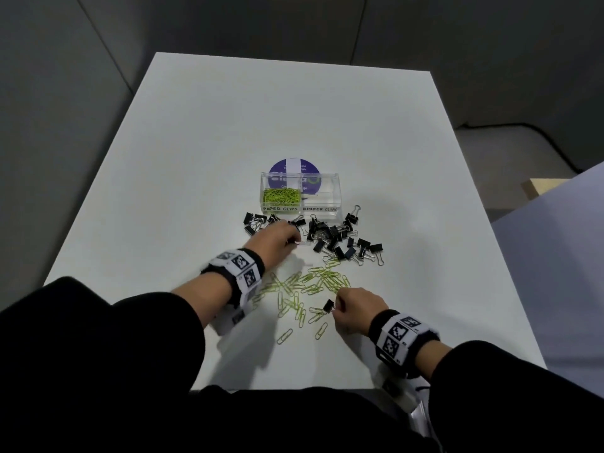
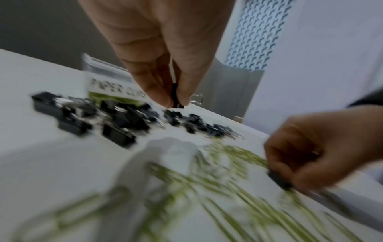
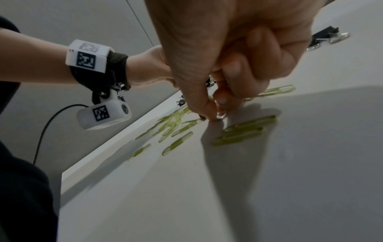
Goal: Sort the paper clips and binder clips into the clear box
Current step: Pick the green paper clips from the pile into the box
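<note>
The clear box (image 1: 330, 191) has two labelled halves: the left one holds green paper clips (image 1: 281, 195), and the right one, marked for binder clips, looks empty. Black binder clips (image 1: 336, 237) lie scattered in front of the box. Loose green paper clips (image 1: 307, 284) lie nearer to me. My left hand (image 1: 294, 240) is over the left of the binder clip pile and pinches one black binder clip (image 2: 177, 96) between thumb and fingers. My right hand (image 1: 338, 307) is low over the paper clips and pinches another black binder clip (image 1: 328, 304) by its wire handle.
A round purple sticker (image 1: 277, 166) lies behind the box on the white table (image 1: 212, 142). The table's near edge is close under my forearms. A pale panel (image 1: 555, 250) and a wooden piece (image 1: 539, 188) stand off the right side.
</note>
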